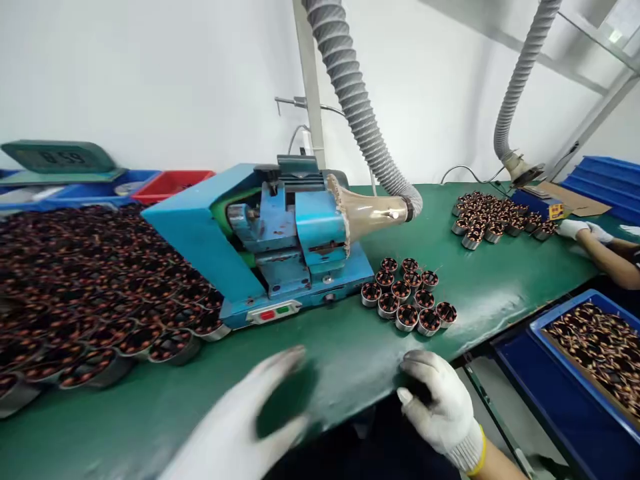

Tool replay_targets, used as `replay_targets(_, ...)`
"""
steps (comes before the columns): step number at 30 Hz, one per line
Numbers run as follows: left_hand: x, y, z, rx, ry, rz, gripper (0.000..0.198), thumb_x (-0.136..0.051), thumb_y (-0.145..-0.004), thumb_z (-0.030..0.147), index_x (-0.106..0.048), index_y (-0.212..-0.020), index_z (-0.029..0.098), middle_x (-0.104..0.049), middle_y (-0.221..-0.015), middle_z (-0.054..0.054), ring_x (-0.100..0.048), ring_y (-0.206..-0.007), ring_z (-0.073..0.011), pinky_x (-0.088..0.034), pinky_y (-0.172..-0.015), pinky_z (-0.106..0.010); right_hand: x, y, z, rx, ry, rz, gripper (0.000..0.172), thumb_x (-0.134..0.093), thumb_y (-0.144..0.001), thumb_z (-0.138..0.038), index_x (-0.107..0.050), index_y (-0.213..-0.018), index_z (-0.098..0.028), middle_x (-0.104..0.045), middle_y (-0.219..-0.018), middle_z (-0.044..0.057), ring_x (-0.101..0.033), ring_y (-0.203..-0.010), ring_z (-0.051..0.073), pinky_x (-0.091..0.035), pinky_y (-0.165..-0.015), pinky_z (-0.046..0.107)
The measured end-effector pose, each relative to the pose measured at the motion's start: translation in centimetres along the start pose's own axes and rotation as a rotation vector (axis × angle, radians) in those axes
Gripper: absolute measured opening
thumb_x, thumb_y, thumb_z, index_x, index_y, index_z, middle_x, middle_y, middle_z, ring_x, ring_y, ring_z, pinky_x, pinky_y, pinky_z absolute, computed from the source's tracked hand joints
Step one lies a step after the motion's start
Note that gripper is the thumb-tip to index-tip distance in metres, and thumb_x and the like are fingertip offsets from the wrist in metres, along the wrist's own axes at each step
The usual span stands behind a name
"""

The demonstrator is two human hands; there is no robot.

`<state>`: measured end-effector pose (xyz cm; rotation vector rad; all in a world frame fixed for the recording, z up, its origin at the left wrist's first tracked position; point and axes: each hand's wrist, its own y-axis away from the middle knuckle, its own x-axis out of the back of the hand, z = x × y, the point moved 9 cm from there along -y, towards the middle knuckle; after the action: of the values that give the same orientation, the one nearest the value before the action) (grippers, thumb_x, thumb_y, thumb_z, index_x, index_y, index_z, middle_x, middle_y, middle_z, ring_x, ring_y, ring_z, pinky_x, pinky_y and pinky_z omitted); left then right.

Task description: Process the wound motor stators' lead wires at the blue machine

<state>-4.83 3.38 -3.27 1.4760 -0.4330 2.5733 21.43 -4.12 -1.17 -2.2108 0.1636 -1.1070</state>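
Seemingly it's between handlings: the wound cores (401,291) cluster on the desk (350,367) towards 12 o'clock from the right hand (440,403), its grip parted and empty, as is the left hand (237,417); lifting one would call for closing around its rim. Near 3 o'clock, a blue tray (563,308) holds many wound parts; near 10, a red bin's (159,187) contents are unclear.

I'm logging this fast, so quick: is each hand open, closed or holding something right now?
Left hand: open, blurred, nothing visible in it.
Right hand: open, loosely curled, nothing visible in it.
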Motion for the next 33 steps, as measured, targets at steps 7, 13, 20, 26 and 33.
replay_targets(7, -6.7, -11.3, 11.1, -0.274, -0.271, -0.008, 0.040, -0.057, -0.080, 0.021, -0.060, -0.120, 0.017, -0.056, -0.123, -0.017, -0.060, -0.104, -0.0326, -0.051, -0.084, -0.047, -2.7, -0.8, 0.8, -0.021, 0.042, -0.120, 0.032, -0.058, -0.083, -0.028, -0.054, -0.114, -0.021, -0.064, -0.108, 0.010, -0.063, -0.093, 0.026, -0.055, -0.078, 0.042)
replay_targets(13, -5.4, -10.1, 9.9, -0.295, -0.206, 0.070, 0.014, -0.052, -0.087, 0.026, -0.064, -0.086, 0.018, -0.058, -0.114, -0.012, -0.061, -0.096, -0.0259, -0.052, -0.080, -0.039, -4.6, -2.3, 1.6, -0.220, 0.068, -0.278, 0.034, -0.064, -0.077, -0.025, -0.058, -0.110, -0.023, -0.064, -0.111, 0.008, -0.063, -0.094, 0.028, -0.055, -0.082, 0.045)
replay_targets(20, -0.2, -6.7, 6.7, -0.203, -0.286, 0.059, 0.074, -0.077, -0.057, 0.040, -0.055, -0.123, 0.013, -0.053, -0.128, -0.019, -0.055, -0.110, -0.0381, -0.049, -0.089, -0.051, -7.8, -4.6, 0.8, -0.292, -0.001, -0.444, 0.059, -0.064, -0.077, -0.029, -0.045, -0.132, -0.024, -0.055, -0.128, 0.008, -0.060, -0.106, 0.029, -0.053, -0.087, 0.044)
replay_targets(26, -1.5, -6.7, 5.4, -0.403, -0.178, -0.138, 0.061, -0.065, -0.064, 0.023, -0.056, -0.124, 0.018, -0.059, -0.130, -0.010, -0.044, -0.128, -0.0349, -0.040, -0.102, -0.051, -9.0, -9.0, -2.6, -0.058, 0.068, -0.381, 0.058, -0.066, -0.079, -0.037, -0.045, -0.130, -0.020, -0.053, -0.129, 0.011, -0.056, -0.110, 0.028, -0.050, -0.089, 0.041)
replay_targets(33, -1.2, -7.3, 4.7, -0.180, -0.171, -0.025, 0.025, -0.062, -0.071, 0.035, -0.067, -0.086, 0.015, -0.066, -0.112, -0.014, -0.058, -0.108, -0.0333, -0.047, -0.088, -0.046, -11.3, -10.2, -1.6, -0.114, 0.363, -0.591, 0.018, -0.050, -0.090, -0.031, -0.056, -0.076, -0.022, -0.060, -0.076, 0.003, -0.060, -0.067, 0.022, -0.037, -0.052, 0.029)
